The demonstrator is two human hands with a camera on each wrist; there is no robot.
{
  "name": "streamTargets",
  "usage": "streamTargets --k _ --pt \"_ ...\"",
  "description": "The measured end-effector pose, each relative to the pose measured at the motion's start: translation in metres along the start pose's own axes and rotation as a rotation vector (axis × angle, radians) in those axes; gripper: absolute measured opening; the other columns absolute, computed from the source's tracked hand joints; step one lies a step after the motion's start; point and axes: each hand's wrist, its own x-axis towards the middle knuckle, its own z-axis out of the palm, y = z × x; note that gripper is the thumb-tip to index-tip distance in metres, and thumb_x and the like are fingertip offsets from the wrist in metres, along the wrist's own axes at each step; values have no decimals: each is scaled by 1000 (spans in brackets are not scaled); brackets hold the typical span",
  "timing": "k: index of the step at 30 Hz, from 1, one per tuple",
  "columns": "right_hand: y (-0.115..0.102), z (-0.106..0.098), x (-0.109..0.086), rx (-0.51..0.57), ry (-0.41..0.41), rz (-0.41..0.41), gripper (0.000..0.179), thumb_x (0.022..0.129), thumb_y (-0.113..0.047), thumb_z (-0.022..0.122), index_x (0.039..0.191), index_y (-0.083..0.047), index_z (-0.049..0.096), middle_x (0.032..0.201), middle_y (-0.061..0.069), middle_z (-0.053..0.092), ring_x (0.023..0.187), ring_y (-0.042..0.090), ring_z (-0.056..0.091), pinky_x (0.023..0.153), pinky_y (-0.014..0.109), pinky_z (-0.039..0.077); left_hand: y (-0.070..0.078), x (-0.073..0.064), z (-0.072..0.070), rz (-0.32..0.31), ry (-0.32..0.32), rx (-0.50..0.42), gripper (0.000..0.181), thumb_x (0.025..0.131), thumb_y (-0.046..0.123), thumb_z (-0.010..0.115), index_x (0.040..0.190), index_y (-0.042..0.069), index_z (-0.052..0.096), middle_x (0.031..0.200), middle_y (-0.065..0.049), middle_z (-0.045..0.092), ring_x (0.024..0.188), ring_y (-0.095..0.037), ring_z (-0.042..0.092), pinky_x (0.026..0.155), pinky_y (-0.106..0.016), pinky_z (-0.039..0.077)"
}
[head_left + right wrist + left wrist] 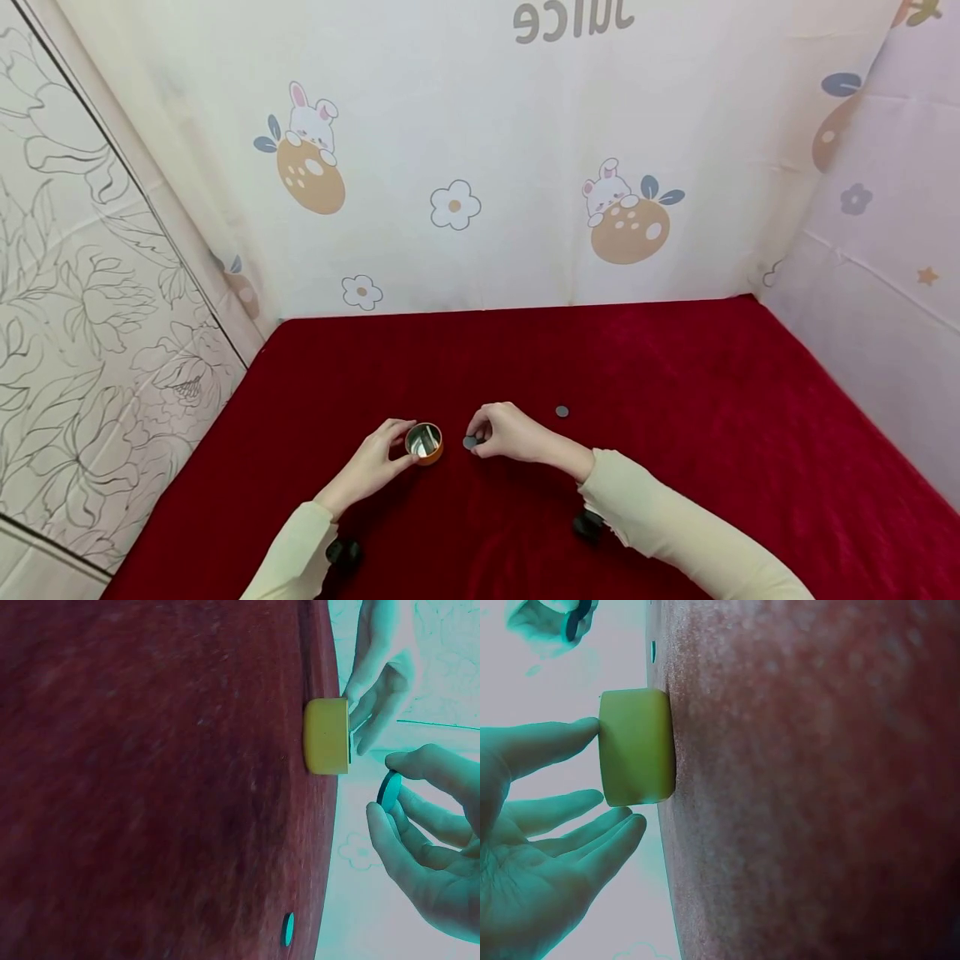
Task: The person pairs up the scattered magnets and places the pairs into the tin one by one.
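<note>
A small round orange tin [430, 457] stands upright on the red cloth, open at the top with a shiny inside; whatever lies in it is too small to tell. Thumb and fingers of my left hand [372, 463] hold it by the rim from the left. In the left wrist view the tin [636, 746] looks yellow-green, with the left hand [547, 825] beside it. My right hand [512, 432] pinches a grey coin-like disc [470, 442] above the cloth, to the tin's right. The right wrist view shows this disc [389, 790] between thumb and fingertips.
Another grey disc [562, 411] lies flat on the red cloth [660, 375], beyond my right wrist. A printed curtain [517, 150] hangs behind the table, with further hangings at the left and right sides.
</note>
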Motion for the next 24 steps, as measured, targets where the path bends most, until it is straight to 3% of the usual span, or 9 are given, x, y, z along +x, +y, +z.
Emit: streamTargets --k 18,24 --pt "-7 19 25 70 58 23 12 73 -6 69 85 -3 67 78 2 62 68 8 55 60 18 45 -2 4 -3 -63 -47 -178 43 80 7 64 119 -4 50 112 -18 52 101 -31 55 79 -33 48" --pt "-8 25 32 116 76 16 13 73 -4 68 85 -1 67 80 5 63 69 12 57 61 18 45 -3 5 -4 -75 -64 -188 44 79 8 65 119 -3 50 114 -19 52 100 -31 56 78 -32 48"
